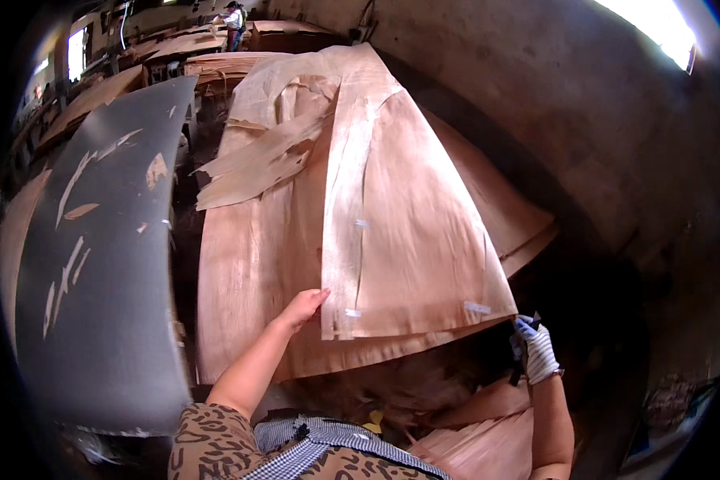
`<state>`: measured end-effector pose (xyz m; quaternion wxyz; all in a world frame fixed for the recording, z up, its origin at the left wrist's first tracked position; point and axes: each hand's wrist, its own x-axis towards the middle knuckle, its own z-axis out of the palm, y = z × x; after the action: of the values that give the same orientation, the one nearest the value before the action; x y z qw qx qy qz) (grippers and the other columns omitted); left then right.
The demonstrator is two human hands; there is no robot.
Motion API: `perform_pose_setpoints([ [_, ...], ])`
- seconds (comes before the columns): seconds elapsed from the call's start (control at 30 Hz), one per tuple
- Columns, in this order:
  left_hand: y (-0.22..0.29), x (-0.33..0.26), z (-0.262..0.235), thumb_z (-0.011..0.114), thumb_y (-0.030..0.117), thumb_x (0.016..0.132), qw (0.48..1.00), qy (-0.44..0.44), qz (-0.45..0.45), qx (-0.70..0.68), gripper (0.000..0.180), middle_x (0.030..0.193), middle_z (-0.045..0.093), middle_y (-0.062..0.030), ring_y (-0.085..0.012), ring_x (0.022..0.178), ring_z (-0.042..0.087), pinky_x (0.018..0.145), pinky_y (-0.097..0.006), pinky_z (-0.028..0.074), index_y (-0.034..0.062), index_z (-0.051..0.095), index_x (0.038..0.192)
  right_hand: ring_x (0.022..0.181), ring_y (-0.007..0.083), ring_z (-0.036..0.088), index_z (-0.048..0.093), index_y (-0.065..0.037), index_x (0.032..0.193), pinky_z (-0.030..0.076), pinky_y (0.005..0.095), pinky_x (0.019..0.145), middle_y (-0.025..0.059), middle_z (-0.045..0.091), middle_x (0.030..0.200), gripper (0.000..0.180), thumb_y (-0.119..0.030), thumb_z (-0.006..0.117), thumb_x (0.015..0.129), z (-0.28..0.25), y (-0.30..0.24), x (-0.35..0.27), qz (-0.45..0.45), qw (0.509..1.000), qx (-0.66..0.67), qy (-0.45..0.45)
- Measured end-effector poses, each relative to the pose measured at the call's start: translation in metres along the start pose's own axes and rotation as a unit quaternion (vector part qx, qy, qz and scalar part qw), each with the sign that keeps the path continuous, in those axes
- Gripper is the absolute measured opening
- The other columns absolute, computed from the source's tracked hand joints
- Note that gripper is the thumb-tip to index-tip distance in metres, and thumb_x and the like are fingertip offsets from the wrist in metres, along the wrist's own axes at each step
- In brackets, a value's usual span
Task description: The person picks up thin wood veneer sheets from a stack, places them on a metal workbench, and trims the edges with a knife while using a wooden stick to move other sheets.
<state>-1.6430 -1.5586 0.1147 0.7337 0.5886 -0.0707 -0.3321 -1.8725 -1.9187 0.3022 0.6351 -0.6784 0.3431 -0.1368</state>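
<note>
A large, thin sheet of wood veneer (424,232) spreads in front of me over a stack of similar veneer (232,296). Its near edge bears small strips of whitish tape (478,307). My left hand (306,306), bare, pinches the sheet's left edge near its close corner. At the near right corner, my right hand (538,348) in a white and blue glove closes on the sheet. A dark, narrow object sits at that same hand; its kind is not clear. Torn veneer pieces (268,160) lie across the stack farther up.
On the left stands a dark grey tabletop (112,264) with veneer slivers scattered over it. Loose veneer scraps (488,436) lie low by my right forearm. A bare wall (584,120) rises on the right. Far back, a person (234,24) stands among more veneer stacks (288,36).
</note>
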Motion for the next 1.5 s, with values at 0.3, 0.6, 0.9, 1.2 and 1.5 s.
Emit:
perform_pose_setpoints([
  [0.3,-0.09,0.045,0.152,0.046,0.062,0.074,0.912,-0.141,-0.189,-0.337,0.07,0.105,0.055,-0.0111,-0.0206,0.09,0.056,0.077,-0.038,0.048,0.0048,0.045,0.114,0.041,0.0096,0.044,0.059,-0.007,0.098,0.033,0.0228,0.035,-0.0006,0.052,0.057,0.025,-0.009,0.063,0.074,-0.129,-0.117,0.215,-0.081,0.987,-0.138,-0.008],
  [0.6,-0.068,0.121,0.226,0.049,0.026,0.084,0.888,0.267,0.121,-0.353,0.033,0.099,0.056,-0.0101,-0.021,0.085,0.055,0.074,-0.035,0.046,0.0013,0.049,0.105,0.042,0.0095,0.044,0.061,-0.008,0.097,0.033,0.0239,0.036,-0.0016,0.053,0.06,0.022,-0.008,0.062,0.075,-0.174,-0.111,0.327,-0.108,0.979,-0.172,0.025],
  [0.9,-0.044,0.181,0.279,0.055,0.017,0.079,0.886,0.32,0.314,0.121,0.023,0.091,0.059,-0.0133,-0.0276,0.087,0.055,0.08,-0.035,0.042,-0.0004,0.058,0.094,0.041,0.0086,0.043,0.058,-0.004,0.103,0.033,0.0217,0.035,0.0,0.054,0.06,0.029,-0.008,0.063,0.075,-0.176,-0.083,0.388,-0.106,0.985,-0.14,-0.007],
  [1.2,-0.109,0.23,0.284,0.057,0.023,0.08,0.905,0.291,0.15,-0.272,0.033,0.101,0.056,-0.0077,-0.0203,0.091,0.054,0.078,-0.034,0.044,0.0029,0.053,0.106,0.038,0.0137,0.044,0.057,-0.002,0.104,0.033,0.0262,0.033,0.0041,0.055,0.061,0.028,-0.005,0.06,0.077,-0.179,-0.039,0.492,-0.071,0.988,-0.112,-0.076],
  [1.5,-0.094,0.212,0.256,0.05,0.027,0.08,0.702,0.453,0.287,-0.469,0.034,0.108,0.054,-0.0068,-0.0219,0.101,0.05,0.089,-0.037,0.039,0.0057,0.05,0.107,0.04,0.0171,0.046,0.057,-0.005,0.094,0.037,0.0304,0.036,0.0035,0.051,0.057,0.021,-0.014,0.062,0.075,-0.222,0.023,0.59,-0.035,0.992,-0.111,-0.048],
])
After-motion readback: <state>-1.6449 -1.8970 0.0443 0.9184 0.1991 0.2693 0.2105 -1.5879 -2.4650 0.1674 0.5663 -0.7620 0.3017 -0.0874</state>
